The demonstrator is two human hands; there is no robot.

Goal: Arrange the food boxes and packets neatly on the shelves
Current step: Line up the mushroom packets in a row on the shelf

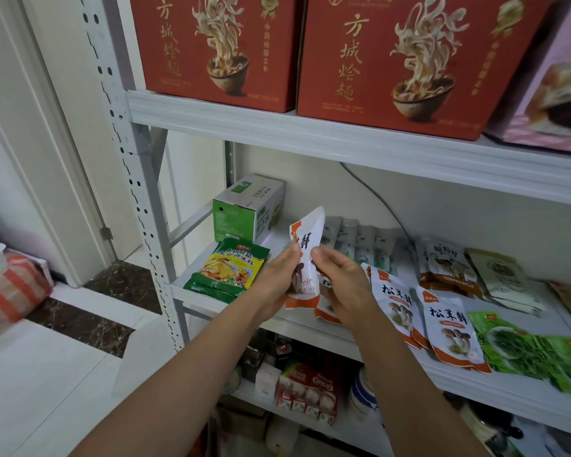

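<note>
Left hand (276, 278), right hand (343, 285) around packet (308, 237)

Likely a home pantry corner. A white metal rack (310, 133) fills the frame's right, stocked with noodle boxes (409, 61) and seasoning packets (449, 328). A door frame (63, 159) stands at left.

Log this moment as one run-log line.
left hand: grips white-orange packet | right hand: pinches same packet | packet: upright, over middle shelf

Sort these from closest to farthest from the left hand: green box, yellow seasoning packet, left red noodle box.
1. Yellow seasoning packet, just left of the left hand.
2. Green box, farther back.
3. Left red noodle box, shelf above.
</note>
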